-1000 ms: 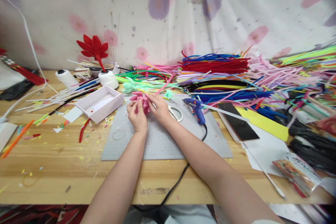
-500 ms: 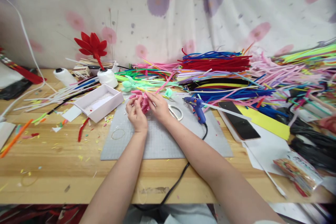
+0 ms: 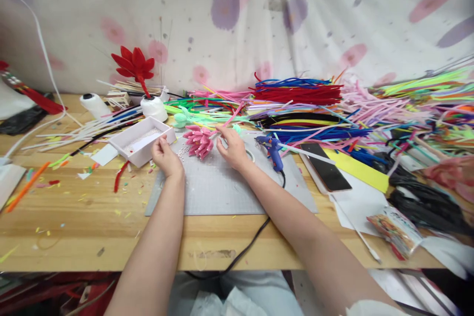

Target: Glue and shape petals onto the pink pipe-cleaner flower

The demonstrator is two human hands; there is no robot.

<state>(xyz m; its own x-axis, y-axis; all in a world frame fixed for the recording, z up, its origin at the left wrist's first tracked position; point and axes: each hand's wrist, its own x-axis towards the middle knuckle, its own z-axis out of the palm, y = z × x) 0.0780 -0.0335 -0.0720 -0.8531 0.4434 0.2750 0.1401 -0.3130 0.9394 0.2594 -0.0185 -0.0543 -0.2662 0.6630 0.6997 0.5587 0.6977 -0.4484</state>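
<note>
A pink flower with several pointed petals (image 3: 199, 142) is over the back of the grey cutting mat (image 3: 222, 192). My right hand (image 3: 232, 149) is just right of it, thumb and fingers closed around its short stem. My left hand (image 3: 165, 156) is apart from the flower, at the right end of the white box (image 3: 142, 150); its fingers are pinched together and anything between them is too small to make out. Small pale beads (image 3: 181, 152) lie on the mat between my left hand and the flower. Partly behind my right wrist are white-handled scissors (image 3: 251, 154).
A blue glue gun (image 3: 273, 152) lies to the right, its black cord running off the front edge. Pipe cleaner bundles (image 3: 298, 95) line the back. A red flower (image 3: 135, 70) stands in a white thread spool (image 3: 153, 108). A phone (image 3: 326, 167) rests at right.
My left hand has let go of the pink flower and moved left to the white box. My right hand stays beside the flower, which is now more fully visible. The view has shifted slightly.
</note>
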